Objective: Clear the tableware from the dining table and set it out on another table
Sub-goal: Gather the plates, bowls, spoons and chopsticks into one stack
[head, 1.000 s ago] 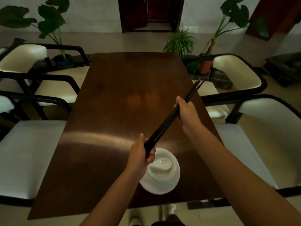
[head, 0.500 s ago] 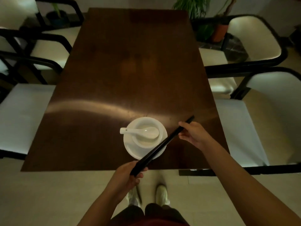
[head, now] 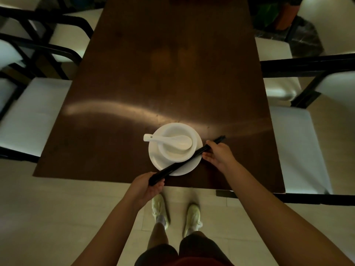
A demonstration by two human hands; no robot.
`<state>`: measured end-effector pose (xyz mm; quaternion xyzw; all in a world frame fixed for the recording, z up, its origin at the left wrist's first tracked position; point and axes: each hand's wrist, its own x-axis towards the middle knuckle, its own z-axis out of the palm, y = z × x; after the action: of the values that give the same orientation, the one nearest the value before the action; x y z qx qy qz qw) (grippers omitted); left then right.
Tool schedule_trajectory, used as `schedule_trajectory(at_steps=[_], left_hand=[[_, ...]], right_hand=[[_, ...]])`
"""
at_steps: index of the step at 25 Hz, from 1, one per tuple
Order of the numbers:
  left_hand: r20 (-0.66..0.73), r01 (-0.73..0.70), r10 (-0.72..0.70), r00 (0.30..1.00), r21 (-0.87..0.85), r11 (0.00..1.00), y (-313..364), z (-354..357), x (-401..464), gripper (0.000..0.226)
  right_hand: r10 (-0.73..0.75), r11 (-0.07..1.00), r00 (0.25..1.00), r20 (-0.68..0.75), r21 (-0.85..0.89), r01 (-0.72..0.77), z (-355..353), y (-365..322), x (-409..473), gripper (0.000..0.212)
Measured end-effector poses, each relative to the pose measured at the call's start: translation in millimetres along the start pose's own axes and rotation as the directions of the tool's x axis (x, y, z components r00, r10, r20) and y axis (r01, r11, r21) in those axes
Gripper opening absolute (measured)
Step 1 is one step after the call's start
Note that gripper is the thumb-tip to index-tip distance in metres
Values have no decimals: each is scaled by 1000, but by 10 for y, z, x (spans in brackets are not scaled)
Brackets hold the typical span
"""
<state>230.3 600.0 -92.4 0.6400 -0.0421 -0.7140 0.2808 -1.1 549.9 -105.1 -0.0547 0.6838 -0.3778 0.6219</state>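
Now the chopsticks point(head: 184, 162) lie diagonally over the plate point(head: 194, 166) at the desk point(head: 153, 73) near edge, the left hand point(head: 148, 186) clenched on their low end, the right hand point(head: 219, 154) pinching the far end.

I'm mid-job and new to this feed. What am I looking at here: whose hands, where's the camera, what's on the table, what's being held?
There is no machine: a person works with bare hands, and the one camera sits on their head, looking down, so you also see their legs and shoes. On the brown table stands a white plate with a bowl on it and a spoon lying across the bowl. The left hand and right hand each grip one end of a pair of black chopsticks, held across the plate's near edge. White chairs stand at both sides.
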Motion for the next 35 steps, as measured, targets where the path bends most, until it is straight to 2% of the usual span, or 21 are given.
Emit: schedule_trajectory(at_steps=[5, 12, 17, 20, 22, 24, 26, 28, 30, 33, 35], left_hand=[[-40, 48, -49, 998, -42, 998, 20, -62, 42, 25], [-10, 82, -84, 996, -97, 992, 29, -65, -6, 31], [0, 42, -42, 999, -33, 999, 58, -100, -32, 34], [-33, 22, -18, 999, 114, 993, 53, -203, -56, 34], [-101, -31, 65, 993, 307, 951, 87, -355, -96, 33], [-141, -163, 253, 957, 459, 873, 221, -529, -100, 27], [-118, -284, 401, 909, 528, 800, 454, -623, -61, 24], [-44, -341, 439, 897, 564, 752, 720, -570, 34, 24], [46, -328, 388, 920, 633, 702, 953, -405, 195, 27], [177, -273, 210, 961, 707, 653, 1203, -116, 436, 37], [272, -289, 121, 955, 748, 598, 1297, 8, 547, 41]], right_hand=[[11, 998, 1000, 1, -62, -11, 13, 90, -14, 12], [10, 998, 1000, 24, -68, -9, 0, 117, -65, 18], [21, 1000, 999, 48, -18, -21, -34, 155, -124, 26], [37, 999, 997, 63, -25, -36, -79, 179, -166, 38], [59, 998, 996, 69, -29, -57, -122, 200, -212, 43], [77, 997, 996, 52, -26, -76, -149, 234, -260, 45], [99, 995, 995, 30, -22, -98, -143, 292, -298, 44], [87, 996, 996, 19, -17, -87, -94, 381, -337, 42], [48, 998, 999, 15, -41, -47, -21, 468, -376, 41], [4, 996, 1000, 23, -87, -2, 133, 546, -399, 32], [-11, 996, 999, -32, -90, 8, 207, 582, -384, 26]])
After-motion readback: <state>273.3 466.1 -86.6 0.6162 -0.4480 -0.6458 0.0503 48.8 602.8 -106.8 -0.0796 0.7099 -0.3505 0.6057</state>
